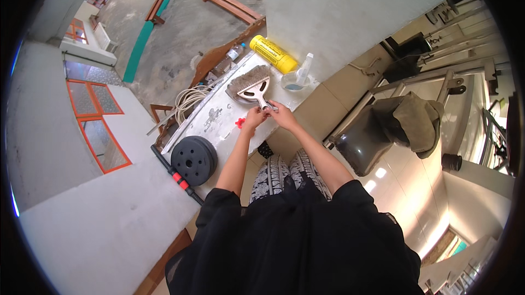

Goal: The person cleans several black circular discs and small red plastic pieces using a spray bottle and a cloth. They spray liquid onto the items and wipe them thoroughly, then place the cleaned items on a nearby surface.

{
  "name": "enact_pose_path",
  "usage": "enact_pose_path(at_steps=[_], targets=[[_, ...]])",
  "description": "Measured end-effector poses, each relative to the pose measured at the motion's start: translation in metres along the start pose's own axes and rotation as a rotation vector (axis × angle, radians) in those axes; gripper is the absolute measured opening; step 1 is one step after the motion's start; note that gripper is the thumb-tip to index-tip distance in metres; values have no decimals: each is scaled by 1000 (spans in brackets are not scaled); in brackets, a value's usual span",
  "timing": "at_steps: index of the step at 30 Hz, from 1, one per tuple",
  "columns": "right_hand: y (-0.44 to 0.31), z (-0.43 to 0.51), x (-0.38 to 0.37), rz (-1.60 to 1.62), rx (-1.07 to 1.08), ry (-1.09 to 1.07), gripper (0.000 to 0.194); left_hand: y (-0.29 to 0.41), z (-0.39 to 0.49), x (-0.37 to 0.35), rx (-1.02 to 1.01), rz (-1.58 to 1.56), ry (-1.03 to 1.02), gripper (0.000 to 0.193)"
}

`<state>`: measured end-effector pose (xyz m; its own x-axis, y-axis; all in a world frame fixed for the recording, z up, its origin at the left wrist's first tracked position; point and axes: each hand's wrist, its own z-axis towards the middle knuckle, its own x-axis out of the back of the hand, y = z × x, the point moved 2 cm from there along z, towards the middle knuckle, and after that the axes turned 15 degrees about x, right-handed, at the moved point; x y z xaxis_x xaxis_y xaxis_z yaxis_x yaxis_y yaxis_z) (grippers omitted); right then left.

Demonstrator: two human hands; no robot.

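Note:
Over the white ledge (229,110) I see a broom head (256,90) with a white plastic body and worn grey-brown bristles. Its bristles point away from me. My left hand (255,118) has its fingers closed at the narrow socket end. My right hand (284,115) meets it there from the other side, its fingertips also on the socket. A small grey part shows by the right fingers; what it is I cannot tell. Beside my left wrist lies a red star-shaped collar nut (240,122). A grey edge under the bristles is mostly hidden.
Black weight plates (194,160) and a dumbbell bar (176,177) occupy the ledge's left end. Farther along are a yellow roll (274,54) and a clear tub (293,84) holding a white plastic piece (304,68). Coiled cable (190,102) lies beyond. A cap (416,125) tops a padded bench (361,143) at right.

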<state>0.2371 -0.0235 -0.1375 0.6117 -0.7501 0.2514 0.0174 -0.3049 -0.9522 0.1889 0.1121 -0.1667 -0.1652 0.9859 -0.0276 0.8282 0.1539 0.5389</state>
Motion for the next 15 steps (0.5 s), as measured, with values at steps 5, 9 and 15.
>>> enact_pose_path(at_steps=[5, 9, 15], targets=[[8, -24, 1, 7, -22, 115, 42, -9, 35, 7, -31, 91, 26, 19], [29, -42, 10, 73, -68, 157, 35, -17, 45, -4, -22, -2, 11, 21], [33, -84, 21, 316, -257, 142, 32, -29, 50, -8, -124, 127, 87, 38]])
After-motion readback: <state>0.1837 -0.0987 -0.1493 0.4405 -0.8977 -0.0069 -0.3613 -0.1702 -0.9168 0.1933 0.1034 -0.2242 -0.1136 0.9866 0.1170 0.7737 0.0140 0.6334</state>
